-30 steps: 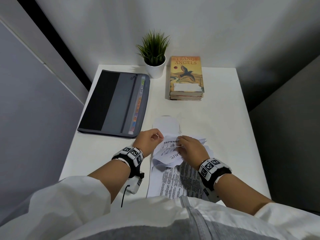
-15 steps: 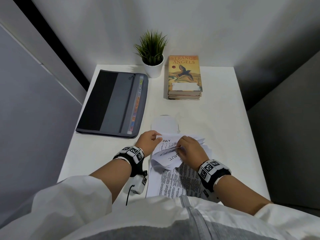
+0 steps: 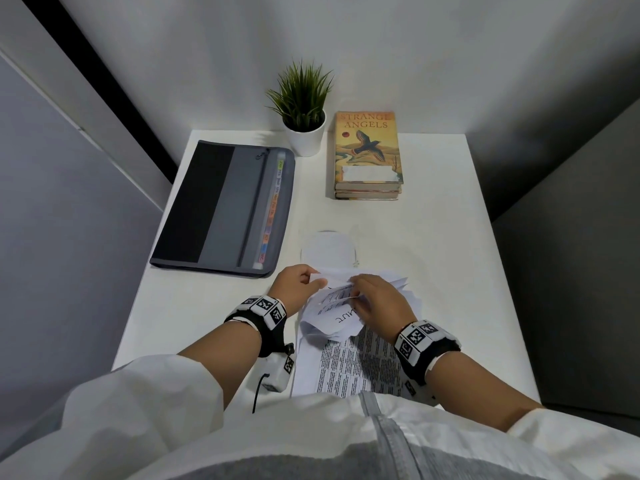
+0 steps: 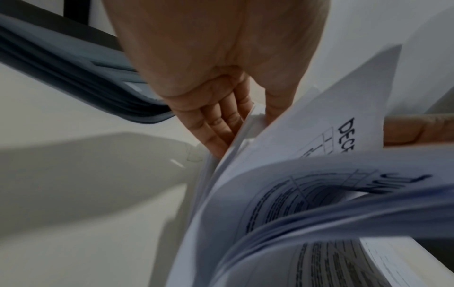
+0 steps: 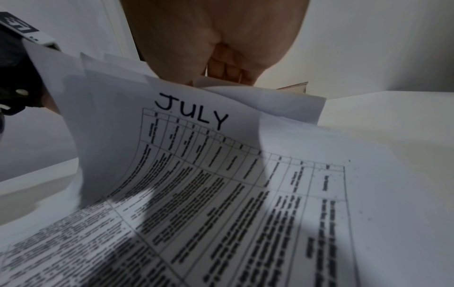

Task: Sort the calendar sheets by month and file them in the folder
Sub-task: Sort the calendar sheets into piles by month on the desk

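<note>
A stack of printed calendar sheets (image 3: 349, 365) lies on the white table in front of me. Its far ends are curled back toward me. My left hand (image 3: 313, 278) pinches the far left corner of lifted sheets; in the left wrist view a sheet starting "DEC" (image 4: 343, 116) stands against my left hand (image 4: 236, 124). My right hand (image 3: 356, 289) pinches the far edge of a bent-back sheet. The right wrist view shows the JULY sheet (image 5: 221, 159) below my right hand (image 5: 221, 73). The grey zip folder (image 3: 221, 206) with coloured month tabs lies shut at the left.
A potted plant (image 3: 304, 109) and stacked books (image 3: 367, 157) stand at the table's back. A white rounded object (image 3: 327, 249) lies just beyond the sheets. Walls close in on both sides; the table's right part (image 3: 450, 254) is bare.
My right hand has leafed sheets back toward me: a SEPTEMBER heading showed on top, then JULY, and now that heading is hidden from the head view. Both hands stayed roughly in place.
</note>
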